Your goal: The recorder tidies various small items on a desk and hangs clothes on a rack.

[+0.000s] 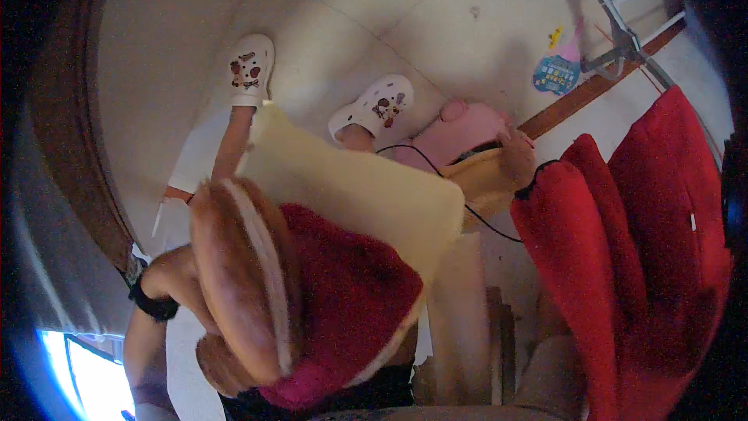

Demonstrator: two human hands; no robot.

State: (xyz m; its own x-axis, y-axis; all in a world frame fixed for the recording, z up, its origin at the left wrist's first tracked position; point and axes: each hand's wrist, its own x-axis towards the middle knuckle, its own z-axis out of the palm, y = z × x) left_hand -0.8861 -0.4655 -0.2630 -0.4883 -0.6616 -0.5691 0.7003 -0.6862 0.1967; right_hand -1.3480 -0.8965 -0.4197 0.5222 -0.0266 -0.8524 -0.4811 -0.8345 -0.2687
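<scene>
My left hand (175,281), with a black band at its wrist, grips a brown, rounded, padded thing (234,281) with a pale stripe along its length. Some of its fingers are hidden behind that thing. Dark red cloth (351,296) lies right beside it over my lap. Under the cloth slopes a cream, soft-looking rectangular slab (351,179). My right hand (517,157), also with a black band, reaches out to the right. Its fingers curl at the edge of a pink bag (460,132) with a yellow-orange part (483,179).
Bright red fabric (623,265) hangs in folds on the right. My feet wear white clogs (378,105) with charms. A metal frame (615,39) stands far right near a blue-and-pink tag-like item (557,70). A black cord (491,226) runs below the bag.
</scene>
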